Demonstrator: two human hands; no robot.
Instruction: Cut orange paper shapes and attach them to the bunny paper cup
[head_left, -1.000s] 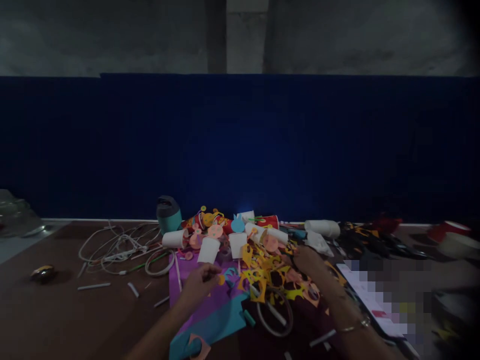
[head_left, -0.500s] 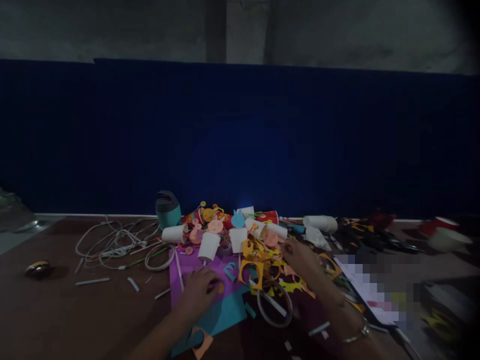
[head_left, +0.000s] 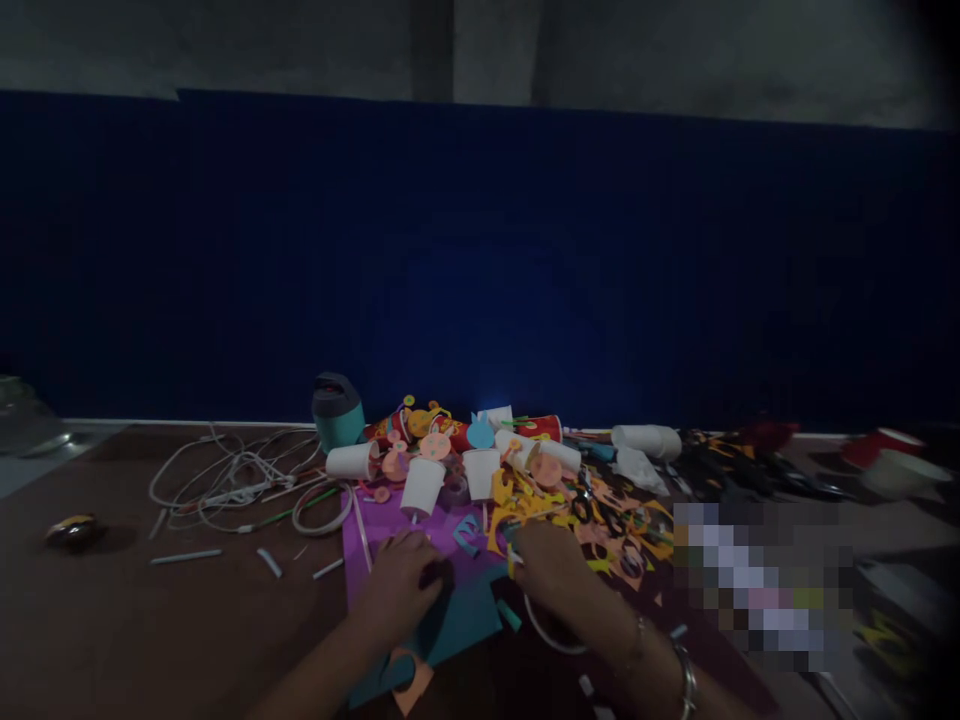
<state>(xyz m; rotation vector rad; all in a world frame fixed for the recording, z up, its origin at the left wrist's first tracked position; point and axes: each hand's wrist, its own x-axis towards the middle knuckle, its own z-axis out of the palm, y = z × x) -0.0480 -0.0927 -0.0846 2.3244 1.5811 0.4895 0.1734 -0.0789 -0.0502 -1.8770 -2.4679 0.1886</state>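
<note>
My left hand rests over the purple paper beside the teal paper, its fingers curled down and its thumb drawn in. Whatever lies under those fingertips is hidden. Closer to the middle, my right hand is closed, with a small yellow and white edge showing at its fingertips; what it grips I cannot make out. The white ring is partly covered by this hand. Yellow and orange paper scraps lie just beyond it. A white paper cup stands upside down past my left hand.
Along the back are a teal container, several cups, including a red cup, and paper cutouts. White cable coils and short sticks lie left, near a computer mouse. Scissors lie among the scraps. A bowl stands far right.
My right hand has moved left and nearer to me, from the scrap pile to beside the white ring. The scraps and scissors it covered now show. My left hand stays nearly in place.
</note>
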